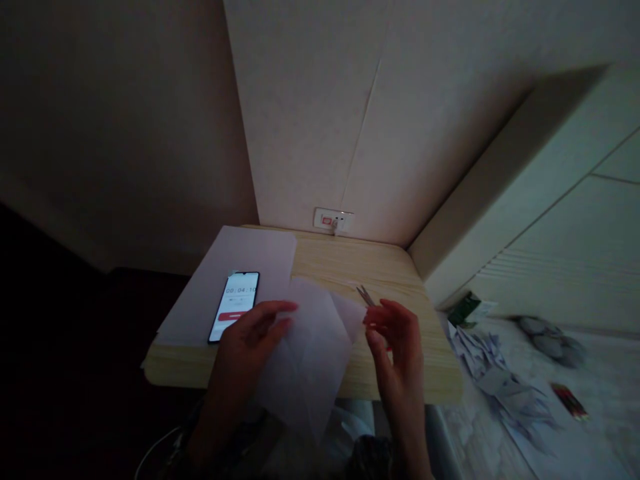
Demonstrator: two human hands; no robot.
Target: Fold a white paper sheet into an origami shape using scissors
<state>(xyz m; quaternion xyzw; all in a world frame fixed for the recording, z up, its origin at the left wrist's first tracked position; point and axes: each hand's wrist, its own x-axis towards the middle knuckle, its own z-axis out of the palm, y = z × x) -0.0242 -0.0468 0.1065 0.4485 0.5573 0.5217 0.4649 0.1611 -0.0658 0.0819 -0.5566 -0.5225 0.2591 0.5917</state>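
Observation:
In the dim light, a folded sheet of white paper (313, 340) with visible creases is held up over the front of the small wooden table (360, 257). My left hand (245, 347) pinches its left edge between thumb and fingers. At the paper's right corner, my right hand (397, 340) has its fingers curled together, with the fingertips meeting the corner. Behind that hand lies a pair of scissors (366, 295); the blades show and the hand covers most of the rest. A phone (235, 300) with a lit timer screen lies just beyond my left hand.
Under the phone is a stack of white paper (260, 250) on the table's left side. A wall socket (334, 219) with a plug sits behind the table. To the right, a pale bed surface (610, 400) carries folded paper pieces (505, 380) and a dark red packet (570, 401).

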